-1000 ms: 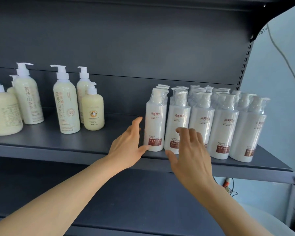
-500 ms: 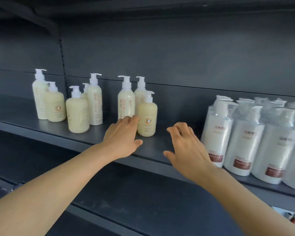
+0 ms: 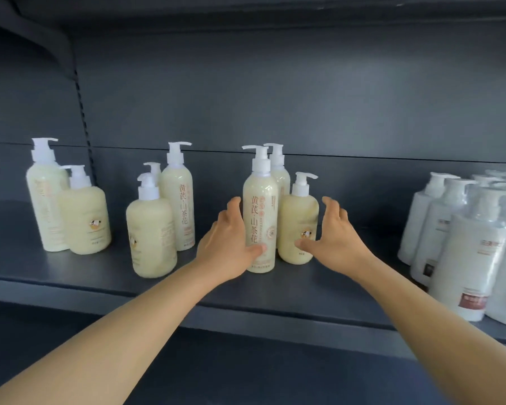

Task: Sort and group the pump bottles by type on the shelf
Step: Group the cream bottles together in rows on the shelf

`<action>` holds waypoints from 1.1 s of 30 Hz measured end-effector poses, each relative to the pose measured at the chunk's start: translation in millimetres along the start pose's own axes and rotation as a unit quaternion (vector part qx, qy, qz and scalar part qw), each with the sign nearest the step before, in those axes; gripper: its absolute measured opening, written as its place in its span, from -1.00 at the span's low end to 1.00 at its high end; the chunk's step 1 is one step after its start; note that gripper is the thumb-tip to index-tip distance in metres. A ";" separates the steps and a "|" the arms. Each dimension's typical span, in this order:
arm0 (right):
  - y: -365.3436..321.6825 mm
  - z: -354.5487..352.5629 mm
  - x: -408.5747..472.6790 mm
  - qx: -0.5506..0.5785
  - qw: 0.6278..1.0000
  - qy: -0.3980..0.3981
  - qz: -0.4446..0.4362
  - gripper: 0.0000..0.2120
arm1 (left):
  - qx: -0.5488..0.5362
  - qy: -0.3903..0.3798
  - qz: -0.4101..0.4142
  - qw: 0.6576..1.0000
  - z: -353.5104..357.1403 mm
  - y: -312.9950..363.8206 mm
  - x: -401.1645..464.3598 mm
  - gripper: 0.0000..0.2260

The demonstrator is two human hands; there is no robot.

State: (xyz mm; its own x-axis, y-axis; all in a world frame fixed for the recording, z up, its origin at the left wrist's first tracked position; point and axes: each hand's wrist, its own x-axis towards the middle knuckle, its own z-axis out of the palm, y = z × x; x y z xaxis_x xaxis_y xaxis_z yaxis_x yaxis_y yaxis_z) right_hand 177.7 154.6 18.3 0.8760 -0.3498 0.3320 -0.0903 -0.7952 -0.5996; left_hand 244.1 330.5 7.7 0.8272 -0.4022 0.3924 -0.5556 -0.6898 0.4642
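Observation:
A tall cream pump bottle (image 3: 260,211) with orange lettering stands mid-shelf, with a second tall one (image 3: 282,176) behind it and a short round cream bottle (image 3: 298,226) to its right. My left hand (image 3: 227,244) cups the front tall bottle from the left, its thumb lying across the lower front. My right hand (image 3: 335,238) is spread to the right of the short bottle; its thumb tip touches the short bottle and its fingers stand clear. Both bottles stand upright on the shelf (image 3: 70,273).
Further left are a short bottle (image 3: 151,226) with a tall one (image 3: 178,200) behind it, and another tall (image 3: 43,206) and short (image 3: 85,217) pair at the far left. Several white wrapped pump bottles (image 3: 473,258) crowd the right end. A dark back panel closes the rear.
The view has swung left from the white bottles to the cream ones. Both hands moved forward from mid-air to either side of the middle cream bottles and now touch them.

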 end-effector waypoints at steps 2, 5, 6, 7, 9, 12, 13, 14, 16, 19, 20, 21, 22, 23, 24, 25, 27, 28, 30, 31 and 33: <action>-3.9 7.9 8.6 0.015 0.999 0.013 0.029 -0.03 | -0.059 -0.012 0.008 0.998 3.4 -6.2 13.1 -0.19; -9.1 16.3 16.6 0.024 0.998 0.039 0.052 0.00 | -0.143 -0.036 0.020 0.989 8.2 -9.5 29.9 -0.24; -11.2 18.1 17.7 0.022 0.997 0.047 0.056 0.00 | -0.164 -0.043 0.023 0.985 9.4 -9.3 34.1 -0.27; -13.2 19.5 18.4 0.018 0.997 0.056 0.059 0.00 | -0.182 -0.046 0.024 0.982 10.2 -8.8 37.1 -0.30; -17.9 19.8 18.8 0.010 0.995 0.083 0.062 -0.02 | -0.209 -0.047 0.022 0.977 11.3 -8.3 40.9 -0.35; -26.0 12.1 21.4 0.003 0.990 0.129 0.052 -0.07 | -0.204 -0.055 0.025 0.977 10.8 -10.3 42.6 -0.39; -28.3 8.1 24.2 0.000 0.990 0.133 0.051 -0.07 | -0.199 -0.058 0.026 0.978 10.0 -12.0 42.8 -0.40; -30.0 4.4 27.8 -0.002 0.990 0.126 0.058 -0.06 | -0.196 -0.059 0.026 0.978 8.8 -13.7 42.6 -0.40; -30.9 0.7 35.3 0.007 0.992 0.081 0.097 -0.06 | -0.191 -0.059 0.025 0.979 6.2 -17.2 41.6 -0.41; -22.6 7.7 41.8 0.056 0.987 0.007 0.152 -0.11 | -0.174 -0.057 0.021 0.983 2.3 -21.6 38.4 -0.40; -18.2 11.3 42.7 0.073 0.985 -0.001 0.157 -0.16 | -0.167 -0.056 0.020 0.984 0.8 -22.4 36.9 -0.40; -14.2 14.2 42.9 0.085 0.984 0.000 0.157 -0.21 | -0.160 -0.056 0.019 0.985 -1.1 -22.9 35.0 -0.41; -11.9 15.6 43.0 0.093 0.984 0.002 0.155 -0.25 | -0.155 -0.055 0.016 0.986 -3.1 -23.5 33.1 -0.41; -10.7 15.9 43.3 0.099 0.984 0.003 0.152 -0.28 | -0.150 -0.054 0.014 0.987 -5.3 -24.2 31.2 -0.42; -10.6 15.4 43.4 0.101 0.984 0.002 0.148 -0.30 | -0.147 -0.053 0.010 0.988 -7.5 -24.7 29.0 -0.43; -10.9 14.9 43.2 0.103 0.984 0.000 0.144 -0.30 | -0.146 -0.052 0.006 0.988 -9.5 -25.1 26.3 -0.43; -11.7 14.5 41.0 0.104 0.985 -0.009 0.135 -0.31 | -0.145 -0.048 -0.001 0.988 -12.9 -26.7 20.7 -0.44; -12.3 14.7 39.0 0.104 0.986 -0.016 0.130 -0.31 | -0.142 -0.045 -0.003 0.989 -15.0 -27.7 17.5 -0.44; -13.5 15.3 35.5 0.112 0.986 -0.033 0.120 -0.31 | -0.137 -0.037 -0.008 0.990 -20.1 -30.0 10.8 -0.44; -14.2 15.7 34.2 0.119 0.985 -0.042 0.115 -0.31 | -0.138 -0.033 -0.011 0.990 -22.9 -31.0 7.5 -0.44; -16.7 16.9 32.3 0.136 0.983 -0.058 0.109 -0.31 | -0.140 -0.028 -0.016 0.990 -28.4 -34.2 1.3 -0.44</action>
State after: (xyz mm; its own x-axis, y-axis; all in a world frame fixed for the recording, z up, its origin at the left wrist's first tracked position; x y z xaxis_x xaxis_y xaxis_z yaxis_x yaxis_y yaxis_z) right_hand 215.5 164.9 26.8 0.8994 -0.4260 0.0981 -0.1654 -0.5394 -0.8256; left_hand 261.8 370.7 15.0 0.8442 -0.4201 0.3330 -0.5236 -0.5129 0.6803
